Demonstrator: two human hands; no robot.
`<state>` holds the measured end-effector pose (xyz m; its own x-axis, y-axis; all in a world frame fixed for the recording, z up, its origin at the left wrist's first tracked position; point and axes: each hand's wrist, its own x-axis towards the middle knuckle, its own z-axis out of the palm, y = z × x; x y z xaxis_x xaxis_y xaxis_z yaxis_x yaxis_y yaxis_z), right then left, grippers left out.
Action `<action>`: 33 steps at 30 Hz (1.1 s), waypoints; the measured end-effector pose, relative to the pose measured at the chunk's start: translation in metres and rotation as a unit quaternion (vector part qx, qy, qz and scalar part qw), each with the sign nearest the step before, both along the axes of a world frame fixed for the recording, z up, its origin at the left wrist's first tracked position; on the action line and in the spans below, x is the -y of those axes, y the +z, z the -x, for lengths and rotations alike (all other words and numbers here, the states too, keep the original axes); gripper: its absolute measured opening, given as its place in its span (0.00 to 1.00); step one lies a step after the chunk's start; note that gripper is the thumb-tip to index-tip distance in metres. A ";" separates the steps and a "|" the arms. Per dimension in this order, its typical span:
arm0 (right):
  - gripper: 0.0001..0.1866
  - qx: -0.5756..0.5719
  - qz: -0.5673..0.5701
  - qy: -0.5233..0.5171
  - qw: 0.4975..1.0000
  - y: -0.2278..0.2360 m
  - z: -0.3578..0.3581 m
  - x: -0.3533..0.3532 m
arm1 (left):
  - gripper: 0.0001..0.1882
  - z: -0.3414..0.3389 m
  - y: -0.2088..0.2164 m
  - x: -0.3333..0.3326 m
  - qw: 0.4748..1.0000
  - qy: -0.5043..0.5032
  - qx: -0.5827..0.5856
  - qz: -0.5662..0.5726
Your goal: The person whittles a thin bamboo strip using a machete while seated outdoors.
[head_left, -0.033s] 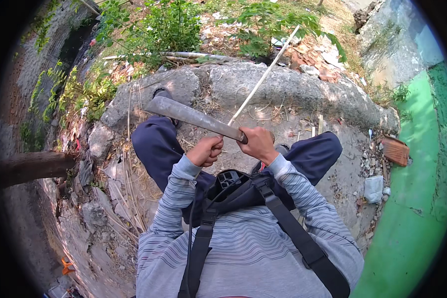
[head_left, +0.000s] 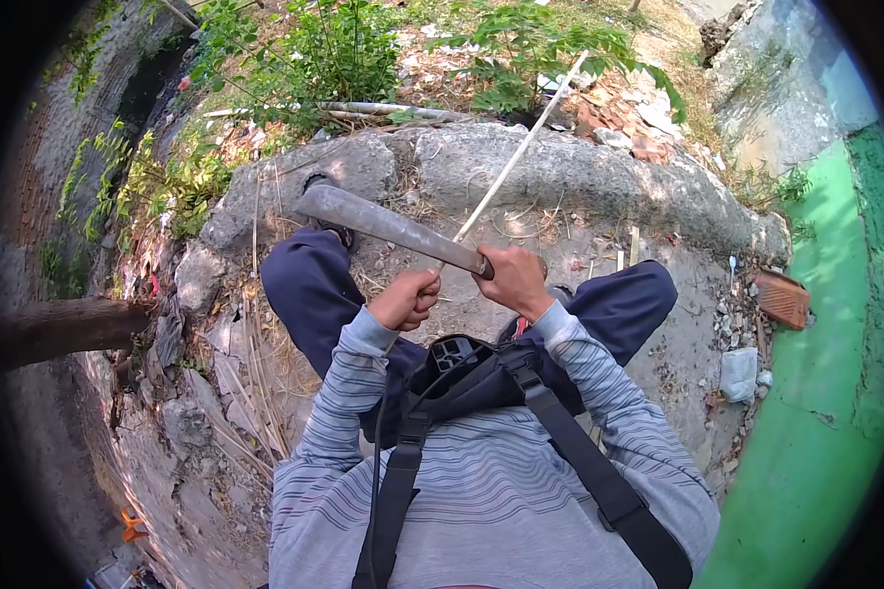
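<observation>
My right hand (head_left: 514, 283) is closed round the handle of a machete (head_left: 388, 226), whose broad grey blade points up and to the left. A long, thin, pale stick (head_left: 523, 152) slants away from me toward the plants. Its near end is in my closed left hand (head_left: 410, 298). The blade crosses the stick just beyond my left fist, near the handle end. Whether the edge bites into the stick cannot be seen.
My bent knees in dark trousers (head_left: 309, 285) flank my hands. Beyond lies a rough concrete kerb (head_left: 580, 172) with leafy plants (head_left: 339, 69) behind it. Long pale strips (head_left: 255, 378) lie at left. A reddish brick (head_left: 783, 298) rests by the green wall base at right.
The machete has slid slightly right and down along the stick toward my left fist, with my right hand shifting along. My left hand has hardly moved.
</observation>
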<state>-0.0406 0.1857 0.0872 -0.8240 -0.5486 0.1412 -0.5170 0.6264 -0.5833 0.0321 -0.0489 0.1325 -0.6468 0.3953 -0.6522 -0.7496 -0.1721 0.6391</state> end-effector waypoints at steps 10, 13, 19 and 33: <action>0.12 0.055 -0.024 0.004 0.998 0.005 -0.006 0.003 | 0.22 -0.003 -0.007 0.000 1.000 0.002 0.003 0.004; 0.11 0.043 0.006 -0.038 0.998 -0.009 0.011 -0.007 | 0.23 -0.005 -0.005 0.003 1.000 -0.005 0.001 0.029; 0.12 0.048 0.024 -0.065 0.996 -0.024 0.018 -0.010 | 0.23 -0.009 -0.018 0.002 0.997 0.009 -0.006 0.073; 0.11 0.043 0.031 -0.050 0.997 -0.022 0.012 -0.015 | 0.24 -0.022 -0.014 0.003 0.996 -0.020 -0.043 0.080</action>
